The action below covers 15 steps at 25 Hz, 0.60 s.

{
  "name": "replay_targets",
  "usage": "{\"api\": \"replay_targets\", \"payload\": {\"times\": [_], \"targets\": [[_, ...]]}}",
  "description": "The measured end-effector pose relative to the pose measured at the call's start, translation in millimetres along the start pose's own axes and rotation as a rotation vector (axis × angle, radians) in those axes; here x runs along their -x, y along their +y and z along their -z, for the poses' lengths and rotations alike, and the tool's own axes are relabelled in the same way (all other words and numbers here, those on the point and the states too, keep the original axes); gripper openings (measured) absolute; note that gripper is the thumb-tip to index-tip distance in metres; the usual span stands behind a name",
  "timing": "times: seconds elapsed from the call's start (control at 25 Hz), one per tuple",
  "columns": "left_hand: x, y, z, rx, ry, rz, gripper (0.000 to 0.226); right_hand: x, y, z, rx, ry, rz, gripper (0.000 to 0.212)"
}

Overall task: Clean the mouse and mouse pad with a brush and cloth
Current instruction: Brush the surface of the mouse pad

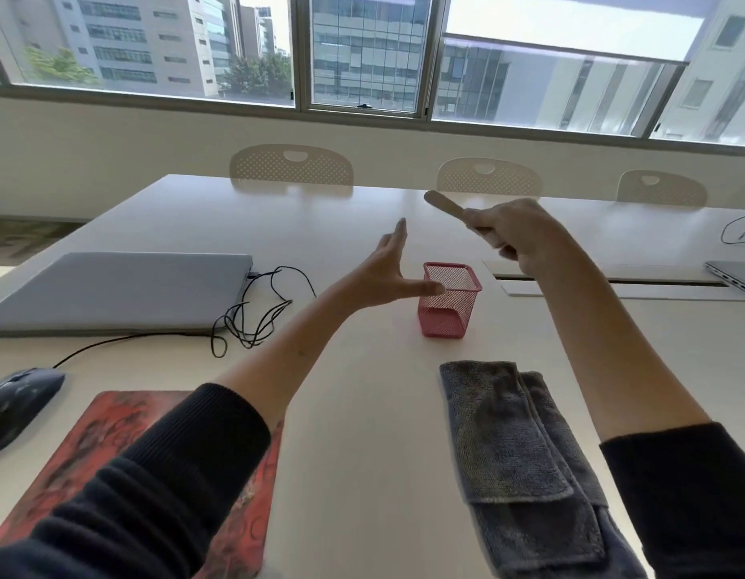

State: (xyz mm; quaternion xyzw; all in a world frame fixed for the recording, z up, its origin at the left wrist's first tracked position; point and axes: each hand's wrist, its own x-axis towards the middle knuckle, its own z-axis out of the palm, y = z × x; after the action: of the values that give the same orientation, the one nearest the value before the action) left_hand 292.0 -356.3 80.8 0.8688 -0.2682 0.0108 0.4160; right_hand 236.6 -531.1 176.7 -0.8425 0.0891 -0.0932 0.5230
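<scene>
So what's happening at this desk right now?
A person's right hand grips a brush handle in the air above a red mesh cup. The left hand is open beside the cup. The mouse, the red mouse pad and the folded grey cloth lie untouched on the table.

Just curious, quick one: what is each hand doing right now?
Left hand: open, holding nothing, thumb near the red mesh cup.
Right hand: closed around a brush handle; bristles not visible.

Red mesh pen holder (450,300); grey cloth (521,461); red-and-black patterned mouse pad (111,432); black mouse (17,397); silver laptop (120,290); pale bench (362,411).
</scene>
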Motion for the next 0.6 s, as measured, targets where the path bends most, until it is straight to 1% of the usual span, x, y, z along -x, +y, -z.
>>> {"api": "replay_targets", "payload": {"times": [0.08,0.16,0.24,0.36,0.44,0.6], "targets": [[27,0,20,-0.029,0.044,-0.029,0.116,23,4,-19,-0.188,-0.149,-0.027,0.02],[61,-3,40,-0.078,0.085,-0.06,0.104,44,11,-44,-0.288,-0.266,-0.04,0.022],[100,-11,60,-0.186,0.13,-0.085,0.087,66,19,-71,-0.326,-0.326,-0.051,0.015],[167,-29,89,-0.381,0.134,-0.115,0.062,98,29,-105,-0.401,-0.41,-0.051,0.007],[214,-43,106,-0.437,0.138,-0.113,0.05,120,35,-125,-0.413,-0.44,-0.036,0.008],[300,-65,124,-0.529,0.155,-0.105,0.036,164,43,-161,-0.343,-0.356,-0.014,0.006]]}}
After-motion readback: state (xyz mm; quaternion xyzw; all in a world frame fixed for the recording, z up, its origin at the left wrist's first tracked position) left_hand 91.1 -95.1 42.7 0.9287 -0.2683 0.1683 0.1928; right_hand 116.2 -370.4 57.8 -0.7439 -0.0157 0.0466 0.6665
